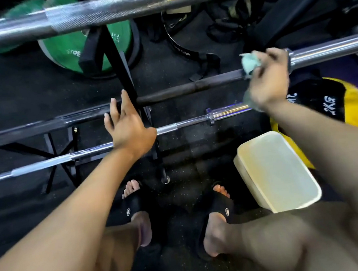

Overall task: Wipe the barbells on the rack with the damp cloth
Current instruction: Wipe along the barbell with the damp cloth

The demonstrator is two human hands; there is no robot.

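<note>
Black speckled rubber flooring (180, 203) runs under a dark metal rack (123, 70) that holds several barbells lying roughly level across the view. Highest and nearest the camera is a thick silver bar with a rough grip section (117, 9). Below it, a dark barbell (180, 90) runs from the rack's upright toward the right, where it meets a shiny chrome sleeve (329, 50). Lower still lies a thin chrome barbell (185, 123) with a small collar.

The right hand (266, 78) is curled around the dark barbell just beside the chrome sleeve, fingers wrapped over a pale teal cloth (248, 63) that is bunched against the bar; a bit of the cloth also hangs below the wrist. The hand is blurred. The left hand (127, 127) reaches forward near the rack's upright with its fingers spread and relaxed, gripping nothing; whether the palm touches the thin chrome barbell beneath it cannot be told.

On the floor by the right leg sits a cream rectangular tub (277, 171), and behind it a yellow and black ball (350, 105). A green weight plate (67, 50) leans behind the rack. Both feet wear black slides (222, 209)
</note>
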